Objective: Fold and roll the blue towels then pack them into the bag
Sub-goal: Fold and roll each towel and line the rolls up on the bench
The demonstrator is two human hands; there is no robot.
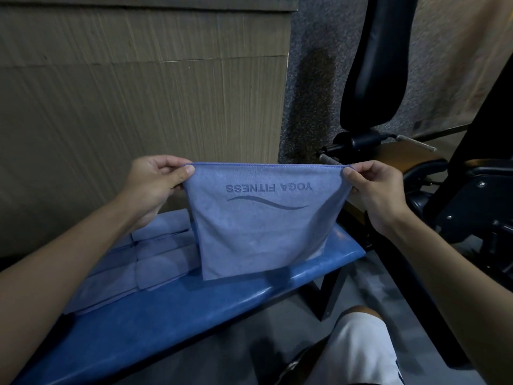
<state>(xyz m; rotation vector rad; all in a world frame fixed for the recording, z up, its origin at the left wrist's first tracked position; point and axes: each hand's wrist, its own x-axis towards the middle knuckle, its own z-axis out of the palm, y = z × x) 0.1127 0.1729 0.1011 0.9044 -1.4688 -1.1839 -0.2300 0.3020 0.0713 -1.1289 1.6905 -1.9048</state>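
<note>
1. As it hangs upright over the glossy blue padded counter [194, 309], the light-blue microfibre towel [266, 226], its "YOGA FITNESS" print upside down, is stretched between both hands; whether its lower edge touches the counter is unclear.
2. The left hand [151, 187] pinches the top left corner, thumb and fingers [187, 171] pressed together on the hem.
3. The right hand [380, 193] pinches the top right corner likewise.
4. Several folded light-blue towels [155, 254] lie on the counter, left of the held one.
5. A black padded gym machine [372, 65] stands to the right.
</note>
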